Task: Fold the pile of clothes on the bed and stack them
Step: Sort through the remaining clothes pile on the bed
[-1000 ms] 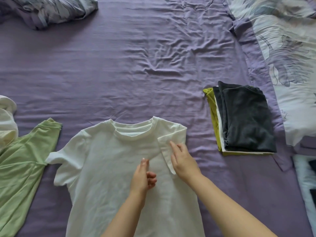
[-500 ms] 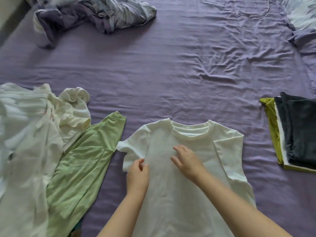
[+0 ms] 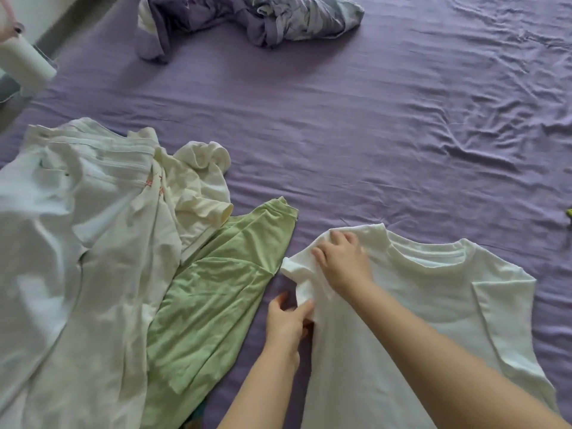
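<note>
A: Head view: white tee [image 3: 418,305] lies flat, near right on the bed [image 3: 340,150]. Right hand [image 3: 343,261] presses on its shoulder, fingers spread fairly straight. Left hand [image 3: 286,318] pinches the sleeve [image 3: 298,274] edge.

B: Handling?

A: Light, limp knit, probably creases easily. Best taken at sleeve hem and shoulder seam. Unfolded pile [image 3: 93,243] sits left.

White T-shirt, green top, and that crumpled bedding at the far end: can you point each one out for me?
white T-shirt [image 3: 433,305]: head view, on its chest below the collar.
green top [image 3: 223,289]: head view, on its middle.
crumpled bedding [image 3: 263,17]: head view, on its bunched middle.
</note>
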Available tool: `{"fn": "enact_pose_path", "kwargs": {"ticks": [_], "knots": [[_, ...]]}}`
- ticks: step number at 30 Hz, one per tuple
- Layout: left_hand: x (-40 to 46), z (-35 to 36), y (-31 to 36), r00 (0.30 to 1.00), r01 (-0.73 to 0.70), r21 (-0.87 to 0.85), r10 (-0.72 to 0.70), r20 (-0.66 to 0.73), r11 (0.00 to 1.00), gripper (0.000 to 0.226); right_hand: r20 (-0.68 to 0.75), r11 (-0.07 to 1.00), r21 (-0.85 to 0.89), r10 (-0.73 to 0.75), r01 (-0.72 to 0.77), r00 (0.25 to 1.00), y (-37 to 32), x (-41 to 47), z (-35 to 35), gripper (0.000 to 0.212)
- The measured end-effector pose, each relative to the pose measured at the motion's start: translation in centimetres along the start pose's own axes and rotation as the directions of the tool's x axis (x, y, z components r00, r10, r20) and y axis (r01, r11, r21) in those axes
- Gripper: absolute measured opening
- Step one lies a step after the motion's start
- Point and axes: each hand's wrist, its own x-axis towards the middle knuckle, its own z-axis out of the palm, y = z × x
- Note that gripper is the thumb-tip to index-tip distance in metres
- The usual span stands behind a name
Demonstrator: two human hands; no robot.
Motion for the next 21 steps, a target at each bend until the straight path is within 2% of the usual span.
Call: {"fn": "enact_pose_path", "kwargs": {"ticks": [1,3,5,6,9,12,13,15,17,19,21], "knots": [[-0.2,0.0,0.0,0.999,0.000,0.009,0.000,0.037,1.000,0.047,-0.019,0.996,0.029,-0.081,0.081,0.997,-0.6,0.4,-0.5,0.034],[-0.5,-0.1,-0.2,0.998,-0.023,0.051,0.020,0.064,0.998,0.034,0.115,0.963,0.209,-0.198,0.172,0.973,-2.1,0.9,-1.2,0.032],[-0.6,-0.4,-0.4,0.998,-0.064,0.072,0.062,0.030,0.995,0.026,0.275,0.930,0.335,-0.249,0.151,0.929,-3.7,0.7,-1.2,0.035],[-0.6,-0.5,-0.5,0.996,-0.087,0.067,0.086,0.020,0.994,0.026,0.301,0.936,0.320,-0.249,0.148,0.921,-4.3,0.6,-1.0,0.039],[-1.0,-0.6,-0.7,0.991,-0.134,0.052,0.132,0.033,0.990,0.032,0.261,0.972,0.134,-0.223,0.194,0.939,-5.2,0.1,-0.1,0.045],[-1.7,-0.2,-1.2,0.988,-0.146,0.062,0.141,0.070,0.987,0.031,0.202,0.977,0.015,-0.211,0.213,0.956,-5.8,-0.1,0.5,0.030],[-1.9,-0.1,-1.4,0.988,-0.138,0.050,0.134,0.075,0.989,0.032,0.173,0.980,0.052,-0.198,0.192,0.965,-5.8,-0.1,0.5,0.025],[-2.5,0.3,-1.6,0.989,-0.142,0.047,0.140,0.049,0.989,0.029,0.090,0.956,0.272,-0.144,0.115,0.986,-5.3,-0.2,0.0,0.017],[-2.9,0.6,-1.6,0.978,-0.209,0.112,0.210,0.001,0.972,0.027,0.044,0.834,0.551,-0.028,-0.001,0.999,-3.6,-0.4,-1.5,0.009],[-3.2,1.1,-1.8,0.950,-0.306,0.230,0.312,0.010,0.924,0.026,0.091,0.608,0.786,0.067,-0.113,0.994,-1.0,-1.4,-3.0,0.005],[-3.8,2.1,-2.3,0.924,-0.380,0.319,0.371,0.091,0.868,0.024,0.139,0.365,0.912,0.146,-0.184,0.979,2.0,-2.8,-3.9,0.013]]}}
